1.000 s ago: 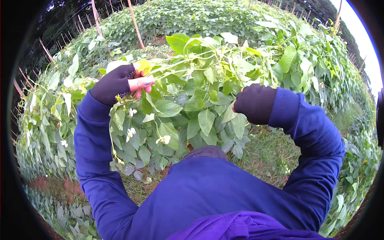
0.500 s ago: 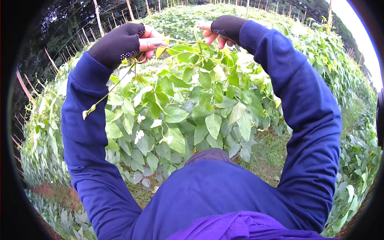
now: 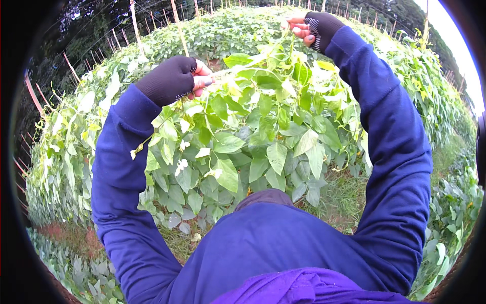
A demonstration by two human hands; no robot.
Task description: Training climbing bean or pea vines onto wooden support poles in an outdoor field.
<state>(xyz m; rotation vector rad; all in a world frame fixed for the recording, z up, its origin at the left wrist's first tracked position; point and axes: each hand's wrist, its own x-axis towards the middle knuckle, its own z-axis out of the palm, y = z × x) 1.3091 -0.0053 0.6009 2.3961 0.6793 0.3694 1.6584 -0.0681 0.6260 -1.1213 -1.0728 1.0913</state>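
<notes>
Both my hands wear dark fingerless gloves with white grip dots. My left hand (image 3: 174,80) is closed, thumb and fingers pinching a thin green vine (image 3: 228,72). A loose end with a pale tip hangs down from that hand beside my left sleeve. Higher and to the right, my right hand (image 3: 318,31) pinches a thin upright shoot (image 3: 291,44) of the climbing plants between its fingertips. Below and between the hands spreads a mass of broad green leaves (image 3: 228,143), with a few white flowers (image 3: 181,166) on its near side.
Leafy rows (image 3: 405,66) stretch away ahead and to the right. Thin wooden stakes (image 3: 180,30) rise behind the left hand, with dark trees (image 3: 55,35) beyond. Grass and bare soil (image 3: 341,200) lie at the foot of the plants; more low plants (image 3: 66,263) grow at the lower left.
My right hand has moved up and to the right, drawing a shoot upward. My left hand has shifted right and lower, still pinching the vine. The hands are farther apart.
</notes>
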